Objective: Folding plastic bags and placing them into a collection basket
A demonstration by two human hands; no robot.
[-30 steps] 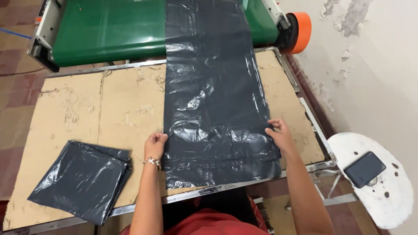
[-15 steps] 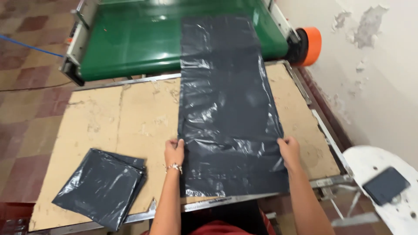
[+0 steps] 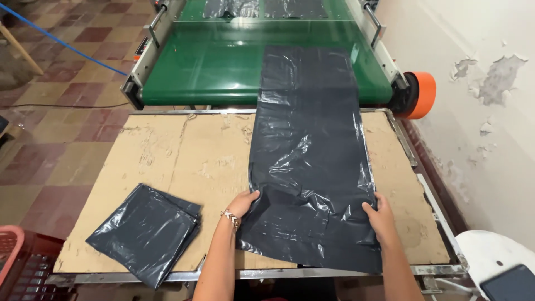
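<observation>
A green conveyor belt (image 3: 223, 72) is feeding onto the cardboard-covered tabletop (image 3: 184, 161), where a long, glossy dark grey plastic bag (image 3: 312, 167) is lying from the far edge to the near edge. The left hand (image 3: 243, 203) and right hand (image 3: 379, 214) are pinching its side edges, fingers curled onto the film. A folded bag stack (image 3: 145, 234) is sitting at the near-left corner. The slick, crinkly film could be slipping or creasing if one side lags.

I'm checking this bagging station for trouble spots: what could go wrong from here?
The long dark grey plastic sheet still lies partly on the green conveyor belt, so it might drag or crease. The left hand and right hand grip only its side edges; the glossy film could slip.
</observation>
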